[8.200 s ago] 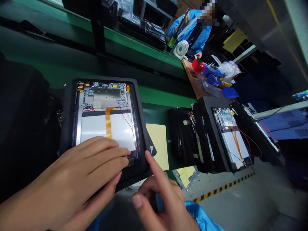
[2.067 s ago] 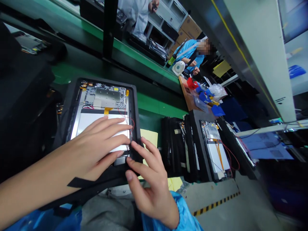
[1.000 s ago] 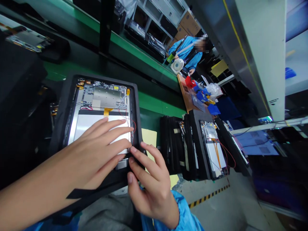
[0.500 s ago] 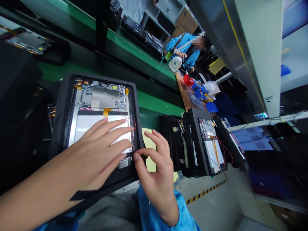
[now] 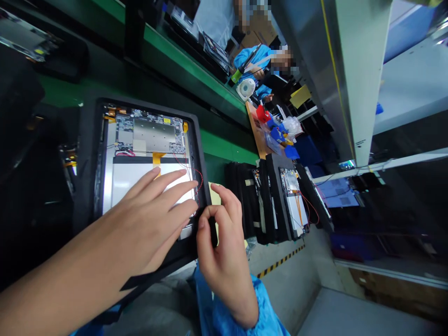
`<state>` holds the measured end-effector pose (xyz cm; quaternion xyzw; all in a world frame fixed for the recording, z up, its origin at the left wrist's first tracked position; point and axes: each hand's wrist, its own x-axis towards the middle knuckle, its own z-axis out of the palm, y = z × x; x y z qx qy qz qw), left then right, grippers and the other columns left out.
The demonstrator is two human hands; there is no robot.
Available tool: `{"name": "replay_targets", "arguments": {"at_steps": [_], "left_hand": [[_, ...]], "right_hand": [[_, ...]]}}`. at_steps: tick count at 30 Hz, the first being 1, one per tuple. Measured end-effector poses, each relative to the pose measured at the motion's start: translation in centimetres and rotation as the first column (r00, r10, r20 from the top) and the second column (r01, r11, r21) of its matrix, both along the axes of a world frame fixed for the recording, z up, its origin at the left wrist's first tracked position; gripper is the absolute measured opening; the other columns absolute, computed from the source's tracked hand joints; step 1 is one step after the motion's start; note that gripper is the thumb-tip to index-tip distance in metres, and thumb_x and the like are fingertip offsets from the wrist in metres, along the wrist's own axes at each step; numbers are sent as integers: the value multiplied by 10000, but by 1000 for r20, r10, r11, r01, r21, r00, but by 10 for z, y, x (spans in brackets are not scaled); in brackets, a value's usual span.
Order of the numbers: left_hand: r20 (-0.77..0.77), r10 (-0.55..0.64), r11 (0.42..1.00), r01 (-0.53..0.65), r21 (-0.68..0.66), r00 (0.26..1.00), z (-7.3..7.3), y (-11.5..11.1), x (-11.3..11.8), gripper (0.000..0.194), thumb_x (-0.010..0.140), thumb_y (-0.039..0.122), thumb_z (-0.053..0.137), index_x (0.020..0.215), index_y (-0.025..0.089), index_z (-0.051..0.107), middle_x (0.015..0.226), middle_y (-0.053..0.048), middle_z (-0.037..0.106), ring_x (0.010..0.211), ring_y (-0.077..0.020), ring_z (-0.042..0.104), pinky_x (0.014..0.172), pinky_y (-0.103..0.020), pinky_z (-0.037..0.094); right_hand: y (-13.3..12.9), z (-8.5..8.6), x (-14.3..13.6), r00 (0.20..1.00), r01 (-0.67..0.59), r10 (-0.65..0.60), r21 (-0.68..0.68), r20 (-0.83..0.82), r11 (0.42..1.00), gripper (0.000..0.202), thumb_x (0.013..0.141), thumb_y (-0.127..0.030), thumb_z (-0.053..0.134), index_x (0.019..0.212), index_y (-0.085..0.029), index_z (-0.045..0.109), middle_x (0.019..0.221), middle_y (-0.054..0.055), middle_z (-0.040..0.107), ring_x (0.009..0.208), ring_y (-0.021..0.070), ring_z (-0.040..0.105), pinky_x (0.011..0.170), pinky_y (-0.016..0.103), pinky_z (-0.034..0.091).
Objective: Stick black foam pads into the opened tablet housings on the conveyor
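Observation:
An opened tablet-like device (image 5: 150,133) lies in a black foam frame (image 5: 201,154), its circuit board, orange flex cable and thin red wires showing. Over its silver battery area (image 5: 122,179) my left hand (image 5: 157,210) rests with fingers spread, holding nothing. My right hand (image 5: 224,242) is at the frame's right edge near the lower corner, thumb and index finger pinched on the black foam. The palm and wrist of my left hand hide the lower left part of the device.
Several black foam frames with open devices (image 5: 292,186) stand upright at the right. Beyond the green bench (image 5: 224,144), a person in blue sleeves works near a small white fan (image 5: 246,88). Another device (image 5: 24,37) lies at upper left. Blue and red bins (image 5: 262,113) sit behind.
The view has shifted, so the background sits further left. My right thumb and index finger have moved slightly up along the frame edge. My left hand stays spread over the battery.

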<state>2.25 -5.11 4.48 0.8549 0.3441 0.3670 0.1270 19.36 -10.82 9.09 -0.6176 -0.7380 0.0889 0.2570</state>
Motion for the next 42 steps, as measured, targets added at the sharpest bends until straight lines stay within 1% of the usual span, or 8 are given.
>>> {"name": "replay_targets", "arguments": {"at_steps": [4, 8, 12, 18, 25, 32, 38, 42], "left_hand": [[13, 3, 1000, -3, 4, 1000, 0, 0, 1, 303, 996, 161, 394, 1014, 206, 693, 1340, -81, 681, 1406, -317, 495, 1217, -567, 352], [-8, -3, 1000, 3, 26, 1000, 0, 1, 0, 282, 974, 148, 412, 1022, 187, 687, 1355, -100, 675, 1399, -337, 498, 1197, -586, 375], [-20, 8, 999, -7, 41, 1000, 1, 1, 0, 286, 971, 141, 406, 1026, 199, 680, 1361, -85, 674, 1393, -326, 503, 1201, -567, 376], [-17, 16, 998, -15, 66, 1000, 1, 1, 2, 275, 960, 130, 413, 1043, 181, 670, 1350, -96, 678, 1355, -339, 517, 1171, -577, 386], [-1, 15, 998, -15, 62, 1000, 0, 0, 2, 270, 951, 116, 419, 1034, 185, 667, 1336, -85, 679, 1374, -327, 496, 1187, -558, 363], [-22, 4, 998, -3, 57, 1000, -1, 0, 1, 265, 949, 108, 426, 1031, 182, 666, 1352, -96, 669, 1382, -330, 487, 1186, -568, 357], [-32, -1, 998, 3, 63, 999, 0, 1, 0, 268, 961, 115, 414, 1016, 180, 668, 1337, -104, 677, 1371, -337, 497, 1168, -573, 379], [-35, -1, 998, 3, 56, 999, -1, 1, 1, 291, 967, 110, 399, 1009, 181, 678, 1339, -97, 676, 1391, -328, 483, 1176, -564, 375]], "right_hand": [[-4, 0, 5, 998, 67, -66, 51, -13, 996, 122, 977, -130, 568, 980, -225, 645, 1468, 111, 579, 1447, 271, 484, 1195, 505, 442], [-5, 1, 4, 998, 59, -59, 47, 5, 997, 128, 963, -142, 628, 999, -236, 707, 1450, 90, 626, 1459, 275, 478, 1184, 499, 456], [-2, 3, -3, 997, 72, -74, 55, 30, 996, 149, 956, -113, 597, 897, -231, 666, 1383, 79, 663, 1435, 266, 492, 1174, 486, 455], [2, 2, -8, 995, 71, -75, 71, 59, 995, 132, 934, -103, 564, 906, -229, 593, 1326, 88, 658, 1375, 251, 520, 1160, 476, 447], [0, -1, -11, 994, 107, -108, 67, 2, 992, 123, 911, -111, 552, 906, -228, 586, 1331, 98, 629, 1355, 251, 538, 1135, 457, 462], [0, 2, -11, 989, 118, -118, -6, -92, 993, 116, 912, -121, 544, 881, -225, 585, 1338, 99, 620, 1310, 243, 578, 1099, 422, 481], [3, 0, -10, 991, 118, -117, 2, -69, 993, 122, 896, -123, 582, 839, -228, 560, 1318, 102, 634, 1313, 252, 571, 1103, 439, 475], [7, 3, -6, 988, 105, -108, -36, -110, 994, 156, 874, -114, 615, 870, -237, 519, 1350, 105, 623, 1335, 254, 562, 1127, 465, 457]]}}
